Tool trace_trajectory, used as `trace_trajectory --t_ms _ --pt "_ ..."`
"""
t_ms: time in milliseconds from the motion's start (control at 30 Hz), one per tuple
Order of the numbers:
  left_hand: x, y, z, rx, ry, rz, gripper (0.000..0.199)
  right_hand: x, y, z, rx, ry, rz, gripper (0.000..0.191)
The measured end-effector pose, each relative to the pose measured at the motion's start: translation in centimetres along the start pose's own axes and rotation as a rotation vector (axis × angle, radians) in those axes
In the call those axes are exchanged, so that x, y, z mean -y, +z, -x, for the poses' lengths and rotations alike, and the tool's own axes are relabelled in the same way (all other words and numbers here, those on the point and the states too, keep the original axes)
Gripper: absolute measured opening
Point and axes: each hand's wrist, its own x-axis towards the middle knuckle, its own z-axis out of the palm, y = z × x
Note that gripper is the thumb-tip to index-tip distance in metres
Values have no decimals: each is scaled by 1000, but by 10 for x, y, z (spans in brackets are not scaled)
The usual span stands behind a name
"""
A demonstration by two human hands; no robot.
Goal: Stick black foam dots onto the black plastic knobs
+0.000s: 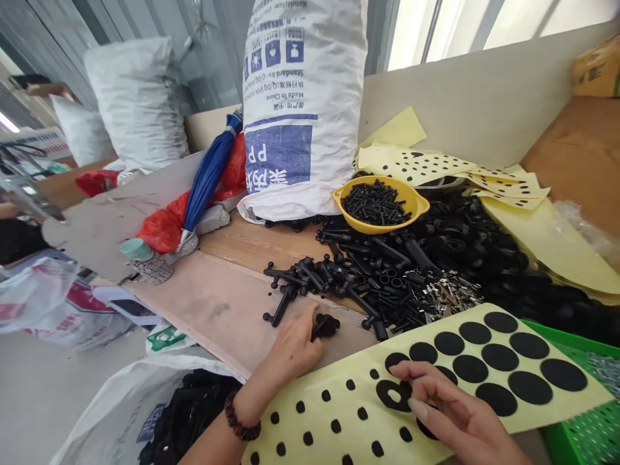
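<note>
On the pinkish board, my left hand (298, 342) has its fingers curled round a small black part (325, 326). To the right, my right hand (445, 400) pinches a black ring-shaped pad (393, 395) between thumb and forefinger, just over the yellow backing sheet (416, 449). Large round black pads (530, 387) stick to the sheet's right half, and small black dots (336, 426) to its left. Beyond my left hand lie black plastic arms with ball ends (310, 274).
A yellow basket (378, 227) of black screws stands before a big white sack (334, 97). Small metal pieces (453, 294) lie behind the sheet. A green tray (557, 445) is at right, an open white bag (104, 420) at lower left, a blue umbrella (208, 171) at left.
</note>
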Motion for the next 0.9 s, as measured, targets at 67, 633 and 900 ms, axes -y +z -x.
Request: trace_trajectory --t_ms 67,633,900 --pt "-1 -1 3 41 15 155 49 5 1 -1 -9 35 -96 28" --pt "-35 6 16 551 -21 903 37 9 3 -1 -3 119 -215 31" --pt "-29 14 18 564 85 952 35 9 7 -1 8 115 -234 28"
